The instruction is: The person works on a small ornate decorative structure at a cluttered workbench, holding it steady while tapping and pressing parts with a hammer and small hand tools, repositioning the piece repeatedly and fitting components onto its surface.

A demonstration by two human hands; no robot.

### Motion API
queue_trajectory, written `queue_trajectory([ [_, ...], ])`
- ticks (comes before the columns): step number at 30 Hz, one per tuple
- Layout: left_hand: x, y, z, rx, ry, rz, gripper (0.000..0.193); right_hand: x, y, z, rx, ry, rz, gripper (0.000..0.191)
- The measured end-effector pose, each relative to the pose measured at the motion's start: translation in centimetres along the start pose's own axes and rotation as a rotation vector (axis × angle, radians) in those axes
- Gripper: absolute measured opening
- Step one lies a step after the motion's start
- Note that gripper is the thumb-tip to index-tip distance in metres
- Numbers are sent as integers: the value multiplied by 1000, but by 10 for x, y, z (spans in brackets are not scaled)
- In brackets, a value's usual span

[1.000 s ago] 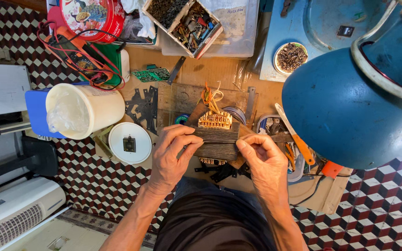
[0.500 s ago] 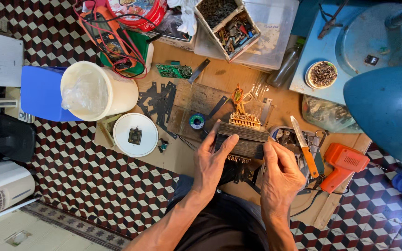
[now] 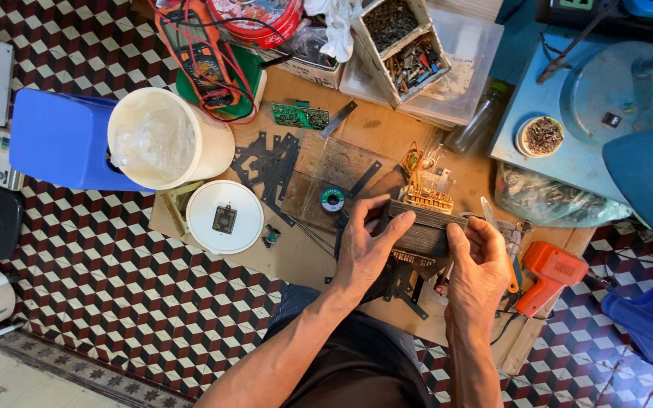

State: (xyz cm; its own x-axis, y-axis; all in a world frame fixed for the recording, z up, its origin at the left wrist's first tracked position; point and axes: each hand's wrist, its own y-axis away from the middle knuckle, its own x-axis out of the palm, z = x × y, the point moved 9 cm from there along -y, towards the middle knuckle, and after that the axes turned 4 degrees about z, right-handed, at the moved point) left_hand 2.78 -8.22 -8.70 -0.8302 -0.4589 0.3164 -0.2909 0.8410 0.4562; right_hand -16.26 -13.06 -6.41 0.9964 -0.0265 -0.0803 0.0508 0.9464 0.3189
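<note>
Both hands clamp one dark block of stacked metal plates (image 3: 425,230): the left hand (image 3: 364,253) grips its left end with fingers curled over the top edge, and the right hand (image 3: 478,261) presses its right end, thumb on the upper corner. The block is held just above the near part of a low wooden board (image 3: 387,136), in front of the person's lap. Just behind it sits a small coil with orange wires (image 3: 426,189), touching or nearly touching the block's far edge. A small blue-ringed spool (image 3: 332,199) lies near the left fingers, with flat black metal strips (image 3: 270,162) beyond. An orange tool (image 3: 549,272) lies just right of the right hand, crowding that side. A white round lid (image 3: 224,217) rests at the board's left edge, beside a white bucket (image 3: 164,140). The board's near left corner is bare wood.
</note>
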Motion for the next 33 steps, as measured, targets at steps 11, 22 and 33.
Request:
queue_trajectory([
  [11,-28,-7,-33,138,-446,-13,63,29,9,10,-82,242,21,34],
  [22,-162,-45,-66,151,-828,-92,29,42,24,10,-187,268,-18,31],
  [33,-76,-88,-42,228,-1459,11,27,34,39,12,-44,184,-141,38],
])
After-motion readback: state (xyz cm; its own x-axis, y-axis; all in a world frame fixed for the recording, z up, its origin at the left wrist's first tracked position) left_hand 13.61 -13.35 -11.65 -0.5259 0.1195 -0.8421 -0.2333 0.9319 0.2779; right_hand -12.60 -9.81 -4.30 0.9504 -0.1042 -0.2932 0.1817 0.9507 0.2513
